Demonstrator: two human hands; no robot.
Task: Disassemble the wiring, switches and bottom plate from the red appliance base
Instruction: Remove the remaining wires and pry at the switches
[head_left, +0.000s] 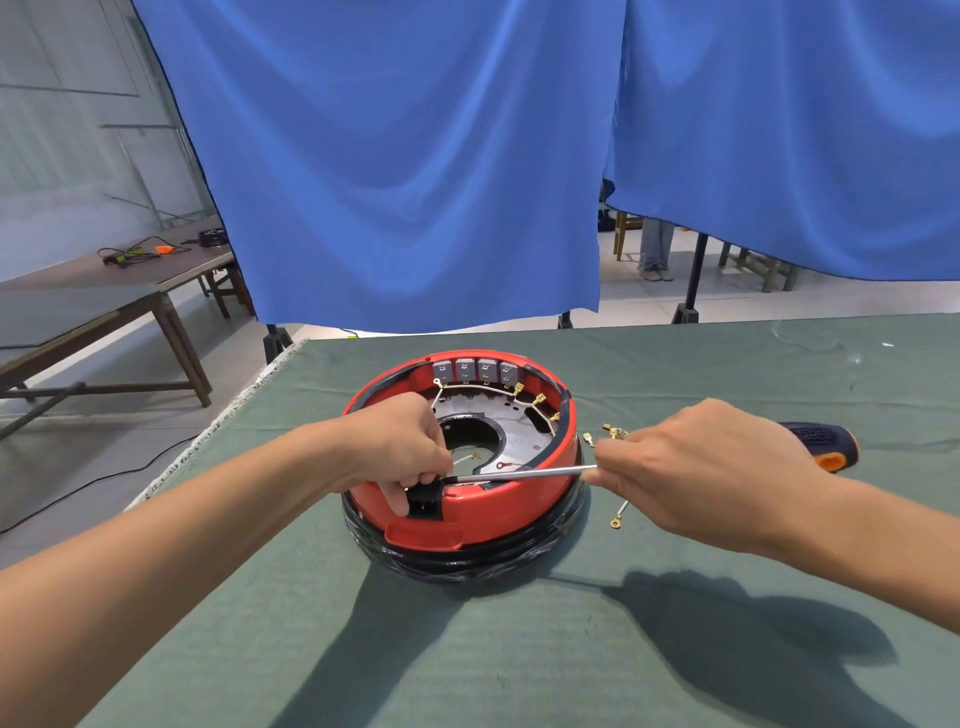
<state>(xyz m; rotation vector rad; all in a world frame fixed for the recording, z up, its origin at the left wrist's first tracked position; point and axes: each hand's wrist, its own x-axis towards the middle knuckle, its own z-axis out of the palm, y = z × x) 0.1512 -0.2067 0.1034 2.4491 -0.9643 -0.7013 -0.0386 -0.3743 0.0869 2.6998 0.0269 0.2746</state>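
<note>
The round red appliance base (498, 506) lies upside down on the green table cover, open side up. Inside it are a grey metal bottom plate (519, 434), several grey switches (475, 370) along the far wall, and white wires with brass terminals (537, 400). My left hand (400, 447) grips the black socket block (426, 501) at the near rim. My right hand (696, 467) holds a screwdriver with a blue and orange handle (826, 444); its steel shaft (524, 473) reaches left across the rim to the socket block.
Loose wires with brass terminals (613, 434) lie on the cover right of the base, one with a ring terminal (616, 521) nearer me. The table's left edge (208, 441) is close. Blue curtains (415, 156) hang behind. A brown table (104, 280) stands far left.
</note>
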